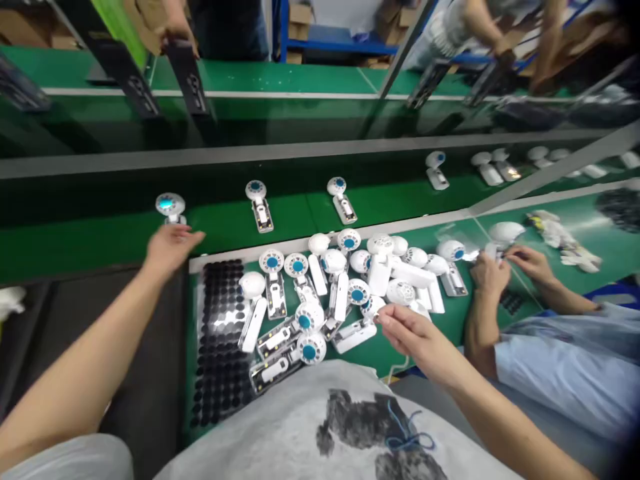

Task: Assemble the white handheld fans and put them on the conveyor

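On the green belt at the left, my left hand (170,252) is closed around the lower part of a white handheld fan (170,203) with a blue centre. That fan's handle is mostly hidden behind my fingers. My right hand (413,337) is in a pinch at the right side of the pile, its fingertips beside the round head of a fan (371,306). Whatever it pinches is too small to make out. Several white fans (276,283) lie heaped on the green bench before me, some with their handle housings uncovered. A sheet of black round pads (220,347) lies left of them.
More fans, such as this one (259,207), sit spaced along the belt (300,217). To my right, a co-worker's hands (493,272) hold a white fan (505,233). White gloves (565,243) lie beyond. People stand across the line, behind a raised green shelf (280,80).
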Demonstrator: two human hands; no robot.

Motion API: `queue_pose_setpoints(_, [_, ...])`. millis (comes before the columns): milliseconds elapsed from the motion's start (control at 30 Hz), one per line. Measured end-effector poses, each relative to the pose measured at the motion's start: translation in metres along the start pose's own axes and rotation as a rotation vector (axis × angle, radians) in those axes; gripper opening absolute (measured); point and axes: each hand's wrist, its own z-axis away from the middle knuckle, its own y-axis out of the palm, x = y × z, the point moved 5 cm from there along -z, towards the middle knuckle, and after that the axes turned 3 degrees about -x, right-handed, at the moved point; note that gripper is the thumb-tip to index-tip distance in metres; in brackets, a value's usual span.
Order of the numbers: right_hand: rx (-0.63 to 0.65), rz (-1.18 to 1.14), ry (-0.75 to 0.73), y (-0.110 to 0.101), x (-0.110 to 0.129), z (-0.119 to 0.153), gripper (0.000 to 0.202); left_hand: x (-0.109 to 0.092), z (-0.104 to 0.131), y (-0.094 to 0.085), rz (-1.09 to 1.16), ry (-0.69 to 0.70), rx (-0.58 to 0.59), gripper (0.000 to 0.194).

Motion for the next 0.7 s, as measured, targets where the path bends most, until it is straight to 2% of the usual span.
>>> queue_pose_setpoints(33, [0.020,0.001,-0.007,0.000,0.000,0.002,0.036,-0.003,0.026,0.017,-0.045,-0.014,-0.024,0.044])
queue_pose_setpoints(100, [0.065,0.007,-0.026,-0.001,-0.002,0.006,0.035,-0.001,0.073,0.059,-0.226,-0.068,0.082,0.050])
queue_pose_setpoints(133, [0.083,0.007,-0.040,-0.002,-0.002,0.009,0.035,0.003,0.092,0.078,-0.321,-0.100,0.128,0.053])
queue_pose_setpoints(200, [0.108,0.002,-0.074,-0.004,-0.004,0.015,0.034,0.016,0.116,0.104,-0.421,-0.186,0.134,0.057])
queue_pose_setpoints(300, [0.137,-0.013,-0.125,-0.010,-0.010,0.024,0.033,0.029,0.124,0.119,-0.359,-0.274,0.027,0.054])
queue_pose_setpoints(400, [0.159,-0.039,-0.156,-0.016,-0.019,0.032,0.033,0.025,0.120,0.120,-0.243,-0.287,0.012,0.041])
queue_pose_setpoints(467, [0.155,-0.066,-0.174,-0.019,-0.026,0.036,0.033,0.013,0.124,0.119,-0.159,-0.275,0.036,0.035])
queue_pose_setpoints(567, [0.082,-0.114,-0.250,-0.021,-0.029,0.037,0.029,-0.020,0.143,0.120,-0.089,-0.215,0.036,0.035])
queue_pose_setpoints(633, [0.011,-0.137,-0.326,-0.018,-0.025,0.037,0.031,-0.050,0.163,0.130,-0.153,-0.096,0.017,0.037])
queue_pose_setpoints(700, [-0.051,-0.102,-0.383,-0.010,-0.019,0.038,0.049,-0.081,0.186,0.152,-0.318,0.071,0.027,0.037])
